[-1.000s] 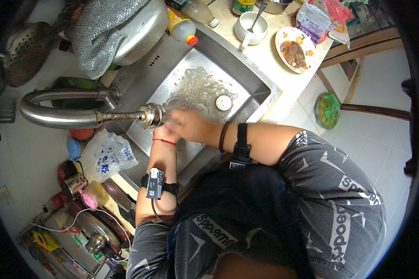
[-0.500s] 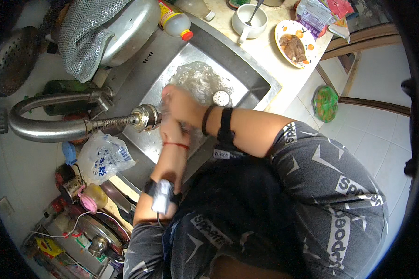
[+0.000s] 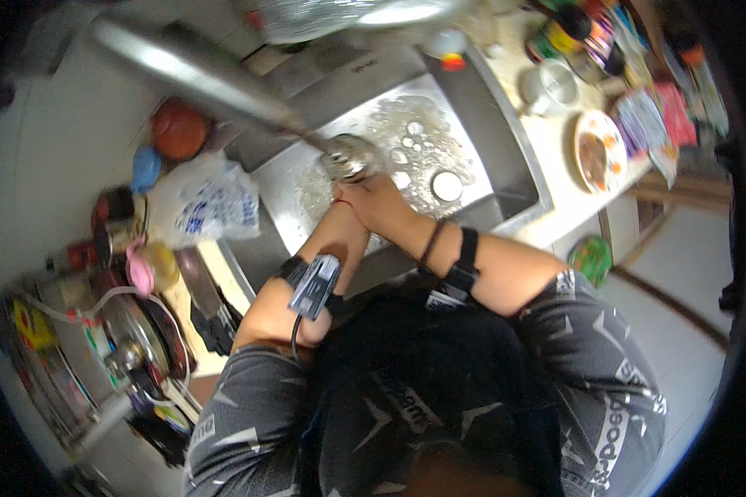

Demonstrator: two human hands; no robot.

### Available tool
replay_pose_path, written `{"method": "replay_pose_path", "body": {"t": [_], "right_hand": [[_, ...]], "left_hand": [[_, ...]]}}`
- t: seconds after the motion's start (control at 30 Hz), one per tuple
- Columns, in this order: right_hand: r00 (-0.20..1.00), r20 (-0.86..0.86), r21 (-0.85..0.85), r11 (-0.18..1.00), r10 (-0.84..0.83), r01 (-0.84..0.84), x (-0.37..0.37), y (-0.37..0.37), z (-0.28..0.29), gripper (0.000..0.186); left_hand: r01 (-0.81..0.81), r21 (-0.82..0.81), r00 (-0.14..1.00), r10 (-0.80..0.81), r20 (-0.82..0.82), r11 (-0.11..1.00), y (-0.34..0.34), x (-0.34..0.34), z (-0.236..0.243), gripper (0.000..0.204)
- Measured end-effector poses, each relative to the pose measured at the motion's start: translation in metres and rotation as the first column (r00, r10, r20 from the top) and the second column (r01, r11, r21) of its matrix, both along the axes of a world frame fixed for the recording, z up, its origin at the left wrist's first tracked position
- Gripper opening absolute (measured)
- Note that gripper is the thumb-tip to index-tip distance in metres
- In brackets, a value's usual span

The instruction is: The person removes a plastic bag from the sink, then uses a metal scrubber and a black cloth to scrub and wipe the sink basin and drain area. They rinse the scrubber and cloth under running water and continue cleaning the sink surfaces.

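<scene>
Both hands are together under the faucet's metal spray head (image 3: 352,157), over the steel sink (image 3: 539,176). My right hand (image 3: 383,201) lies across my left hand (image 3: 345,192) just past the red wrist string. The spray head and the overlap hide the fingers of both, and motion smears what shows. Whether anything is between the hands cannot be made out. Bubbly water (image 3: 414,116) spreads over the sink floor, and a round pale drain piece (image 3: 448,185) sits to the right of the hands.
The curved faucet pipe (image 3: 191,74) reaches in from the upper left. A white plastic bag (image 3: 211,203) lies at the left rim. On the right counter stand a white mug (image 3: 551,87) and a plate of food (image 3: 579,149). A large metal vessel (image 3: 340,21) is behind.
The view has swung, so sink and counter sit further right and lower. My hands, apart from the spray head's cover before, are now pressed together under it, fingers hidden.
</scene>
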State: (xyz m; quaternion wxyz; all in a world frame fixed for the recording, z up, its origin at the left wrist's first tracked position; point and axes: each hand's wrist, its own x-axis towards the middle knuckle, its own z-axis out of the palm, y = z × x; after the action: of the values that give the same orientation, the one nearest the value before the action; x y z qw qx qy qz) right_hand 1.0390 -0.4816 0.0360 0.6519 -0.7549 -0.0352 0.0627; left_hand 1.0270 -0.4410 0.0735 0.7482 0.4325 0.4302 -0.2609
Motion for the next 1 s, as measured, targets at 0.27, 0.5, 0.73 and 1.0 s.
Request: {"method": "replay_pose_path", "body": {"t": [0.27,0.5,0.73,1.0], "right_hand": [[0.779,-0.626,0.419,0.86,0.043,0.29,0.011,-0.017,0.029,0.054],[0.645,-0.641,0.728,0.595,0.417,0.339,0.002,-0.018,0.039,0.042],[0.586,-0.748,0.596,0.703,0.311,0.389,0.003,-0.011,0.035,0.049],[0.642,-0.763,0.264,0.943,0.075,0.203,-0.005,-0.041,0.026,0.057]], "left_hand": [[-0.111,-0.072,0.902,0.131,0.411,0.991,0.006,0.007,-0.025,0.036],[-0.266,0.893,0.337,-0.833,0.44,0.364,0.041,-0.003,-0.029,0.02],[-0.259,0.947,0.382,-0.88,0.282,0.191,0.031,-0.002,-0.032,0.025],[0.113,0.297,0.916,-0.215,0.34,0.948,0.028,0.011,-0.076,0.024]]}}
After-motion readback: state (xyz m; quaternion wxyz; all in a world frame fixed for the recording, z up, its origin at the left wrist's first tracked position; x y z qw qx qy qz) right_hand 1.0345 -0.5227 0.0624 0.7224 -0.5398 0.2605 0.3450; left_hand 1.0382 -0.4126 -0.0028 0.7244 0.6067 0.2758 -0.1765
